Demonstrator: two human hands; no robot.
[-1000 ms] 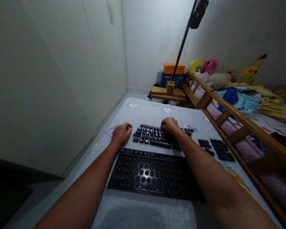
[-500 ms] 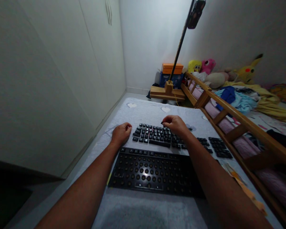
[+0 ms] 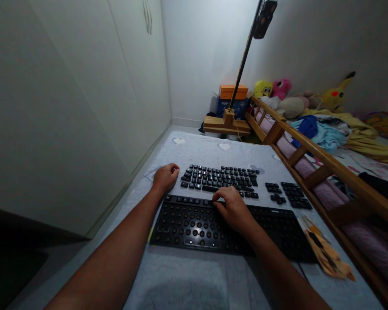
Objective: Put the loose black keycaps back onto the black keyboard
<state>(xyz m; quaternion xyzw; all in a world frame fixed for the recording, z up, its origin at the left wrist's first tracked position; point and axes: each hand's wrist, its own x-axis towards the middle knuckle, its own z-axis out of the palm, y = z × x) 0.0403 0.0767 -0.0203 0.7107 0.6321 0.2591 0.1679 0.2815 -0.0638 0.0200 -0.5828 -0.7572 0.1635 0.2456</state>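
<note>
A black keyboard [image 3: 194, 246] lies on the cloth-covered surface, mostly bare of keycaps, with round key seats showing. Along its top row several keycaps [image 3: 188, 201] are fitted at the left. My right hand [image 3: 233, 209] is over that row, thumb and forefinger pinched at a keycap, largely hidden by the fingers. Behind the keyboard, loose black keycaps [image 3: 210, 177] are laid out in keyboard order, including a long space bar [image 3: 209, 188]. My left hand [image 3: 165, 176] rests on the cloth left of these, fingers curled closed, with nothing visible in them.
More loose keycaps [image 3: 295, 196] lie in blocks at the right. Beside the keyboard's right end is an orange cloth [image 3: 331, 258] with tools on it. A wooden bed rail [image 3: 323, 172] borders the right side; a white cupboard [image 3: 84, 107] stands left.
My right hand has moved from the back row of loose keycaps, a small black keycap in its pinch, down to the keyboard's top row. My left hand has stayed put.
</note>
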